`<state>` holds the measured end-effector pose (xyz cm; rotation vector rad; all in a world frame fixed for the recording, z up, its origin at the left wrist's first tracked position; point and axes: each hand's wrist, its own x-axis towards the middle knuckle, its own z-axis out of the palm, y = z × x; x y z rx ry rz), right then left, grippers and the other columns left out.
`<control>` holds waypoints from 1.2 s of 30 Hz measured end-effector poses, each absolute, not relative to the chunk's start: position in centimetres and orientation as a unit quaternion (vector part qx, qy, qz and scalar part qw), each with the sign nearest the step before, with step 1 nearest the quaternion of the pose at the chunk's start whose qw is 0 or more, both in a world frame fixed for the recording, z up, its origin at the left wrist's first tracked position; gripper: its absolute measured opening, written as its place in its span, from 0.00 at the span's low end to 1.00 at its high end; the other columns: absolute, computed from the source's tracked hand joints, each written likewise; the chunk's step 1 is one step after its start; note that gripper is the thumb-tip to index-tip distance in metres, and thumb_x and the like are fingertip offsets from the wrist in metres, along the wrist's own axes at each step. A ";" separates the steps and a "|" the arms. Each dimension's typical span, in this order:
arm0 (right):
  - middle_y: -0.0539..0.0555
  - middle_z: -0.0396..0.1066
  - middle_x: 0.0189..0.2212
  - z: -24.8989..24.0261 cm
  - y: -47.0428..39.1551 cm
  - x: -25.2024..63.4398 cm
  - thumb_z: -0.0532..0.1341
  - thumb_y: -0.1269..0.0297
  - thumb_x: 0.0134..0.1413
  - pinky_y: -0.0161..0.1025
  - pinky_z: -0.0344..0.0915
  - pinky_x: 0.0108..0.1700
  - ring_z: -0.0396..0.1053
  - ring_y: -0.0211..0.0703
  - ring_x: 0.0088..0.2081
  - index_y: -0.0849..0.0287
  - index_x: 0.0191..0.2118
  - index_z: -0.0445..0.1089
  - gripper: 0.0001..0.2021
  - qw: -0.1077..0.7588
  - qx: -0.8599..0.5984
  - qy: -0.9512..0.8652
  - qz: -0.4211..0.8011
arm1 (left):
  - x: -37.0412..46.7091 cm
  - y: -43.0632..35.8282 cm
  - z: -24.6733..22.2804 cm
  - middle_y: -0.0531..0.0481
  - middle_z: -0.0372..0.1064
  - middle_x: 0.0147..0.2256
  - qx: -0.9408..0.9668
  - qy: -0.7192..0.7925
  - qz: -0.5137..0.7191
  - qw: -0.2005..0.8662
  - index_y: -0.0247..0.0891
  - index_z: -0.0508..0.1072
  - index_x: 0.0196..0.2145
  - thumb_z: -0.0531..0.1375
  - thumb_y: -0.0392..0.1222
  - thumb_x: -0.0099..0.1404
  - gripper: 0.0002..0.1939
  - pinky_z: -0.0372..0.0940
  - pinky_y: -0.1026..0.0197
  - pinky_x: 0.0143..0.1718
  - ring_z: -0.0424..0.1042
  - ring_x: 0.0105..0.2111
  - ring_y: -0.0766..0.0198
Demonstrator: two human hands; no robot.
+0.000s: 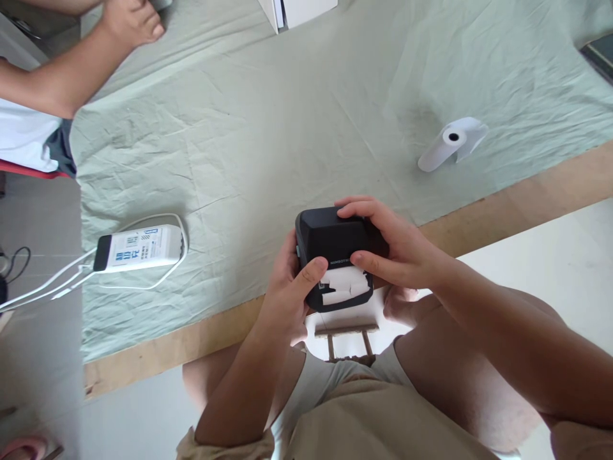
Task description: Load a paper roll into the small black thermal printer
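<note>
A black label printer (330, 237) with "NIIMBOT" lettering is held between my hands above the near table edge. White, torn-looking paper (345, 285) covers part of its lower face. My left hand (293, 281) grips the left side, its thumb on the front and its other fingers mostly hidden behind. From the right, my right hand (400, 246) clasps the printer, fingers over the top and thumb near the lettering.
A roll of white paper (438, 152) lies to the right on the green cloth (287, 115). On the left sits a white power strip (146, 247) with cables. Another person's hand (134, 22) and a white box (309, 11) are at the far side.
</note>
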<state>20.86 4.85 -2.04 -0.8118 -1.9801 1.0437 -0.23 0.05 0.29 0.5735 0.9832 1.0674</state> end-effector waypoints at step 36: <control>0.63 0.68 0.64 -1.8 4.9 20.7 0.64 0.55 0.68 0.51 0.73 0.60 0.73 0.52 0.61 0.51 0.64 0.62 0.23 0.357 -0.334 -0.778 0.395 | -0.1 0.0 0.9 0.52 0.76 0.36 0.254 0.482 0.469 0.695 0.42 0.77 0.53 0.76 0.51 0.61 0.26 0.68 0.67 0.27 0.76 0.30 0.66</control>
